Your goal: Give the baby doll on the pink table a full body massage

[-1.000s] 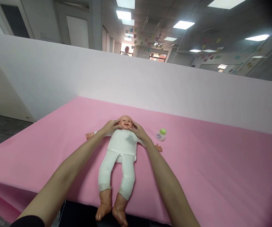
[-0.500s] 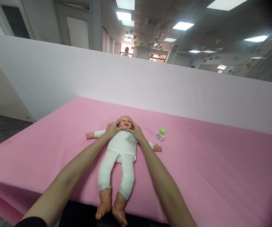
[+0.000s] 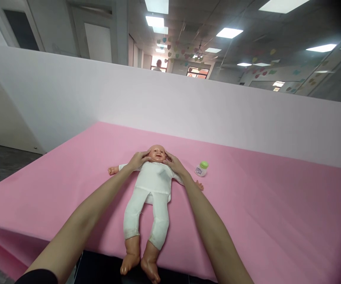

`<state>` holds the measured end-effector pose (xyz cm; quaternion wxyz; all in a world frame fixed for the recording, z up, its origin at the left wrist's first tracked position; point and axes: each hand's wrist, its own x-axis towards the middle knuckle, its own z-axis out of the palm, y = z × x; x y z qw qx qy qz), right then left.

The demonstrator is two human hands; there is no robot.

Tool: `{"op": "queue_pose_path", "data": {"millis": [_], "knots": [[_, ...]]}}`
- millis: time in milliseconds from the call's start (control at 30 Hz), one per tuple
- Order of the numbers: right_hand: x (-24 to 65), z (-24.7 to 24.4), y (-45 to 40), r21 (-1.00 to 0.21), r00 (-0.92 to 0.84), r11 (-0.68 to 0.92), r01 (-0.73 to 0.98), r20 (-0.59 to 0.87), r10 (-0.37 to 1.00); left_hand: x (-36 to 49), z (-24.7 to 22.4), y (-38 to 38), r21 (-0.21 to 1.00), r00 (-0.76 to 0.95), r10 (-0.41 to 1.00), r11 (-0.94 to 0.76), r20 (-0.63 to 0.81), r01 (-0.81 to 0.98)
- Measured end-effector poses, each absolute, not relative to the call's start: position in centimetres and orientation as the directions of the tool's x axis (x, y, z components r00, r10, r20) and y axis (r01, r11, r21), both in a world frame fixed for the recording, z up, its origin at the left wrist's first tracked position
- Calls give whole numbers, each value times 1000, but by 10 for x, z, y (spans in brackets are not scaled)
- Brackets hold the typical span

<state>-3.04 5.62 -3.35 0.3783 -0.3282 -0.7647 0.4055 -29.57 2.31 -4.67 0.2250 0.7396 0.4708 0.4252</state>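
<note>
A baby doll (image 3: 153, 179) in a white cloth suit lies on its back, its bare feet towards me at the near edge. Its head (image 3: 158, 153) is cupped between my two hands. My left hand (image 3: 140, 159) curves around the left side of the head, thumb by the jaw and fingers along the cheek. On the other side, my right hand (image 3: 173, 162) holds the head the same way, the thumb near the jaw. Some fingertips are hidden beside the head. To the right stands a small clear jar (image 3: 201, 169) with a green lid, apart from my hands.
Pink cloth (image 3: 247, 197) covers the table under the doll. A white partition (image 3: 188, 106) rises along the far side. At left is a door (image 3: 4, 114) with a metal handle. Beyond the partition, a person (image 3: 158, 66) shows far off near a window.
Both thumbs have moved outward from under the doll's chin to the sides of its jaw. My hands have shifted slightly apart. The doll and jar stay in place.
</note>
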Motion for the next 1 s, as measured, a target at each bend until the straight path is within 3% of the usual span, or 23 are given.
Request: {"op": "queue_pose_path", "data": {"millis": [167, 300, 500, 667, 833, 900, 1000], "knots": [[-32, -30, 28, -864, -429, 449, 229, 324, 843, -290, -44, 6, 711, 175, 896, -432, 408, 554], [-19, -28, 3, -818, -364, 411, 403, 269, 892, -293, -40, -22, 629, 54, 939, -269, 339, 729], [15, -25, -25, -612, -456, 453, 648, 164, 875, -322, -37, -52, 398, 139, 963, -224, 232, 890], [48, -17, -36, -404, -351, 316, 858, -12, 936, -361, -41, -70, 310, 103, 974, -164, 203, 937], [82, -6, -45, -248, -220, 187, 951, -114, 969, -403, -39, -82, 359, 102, 982, -154, 160, 921], [91, -3, -49, -263, -194, 163, 951, -97, 976, -416, -39, -83, 412, 81, 989, -124, 120, 903], [98, -3, -55, -387, -176, 124, 914, -103, 979, -430, -39, -81, 557, 129, 991, -130, 41, 820]]}}
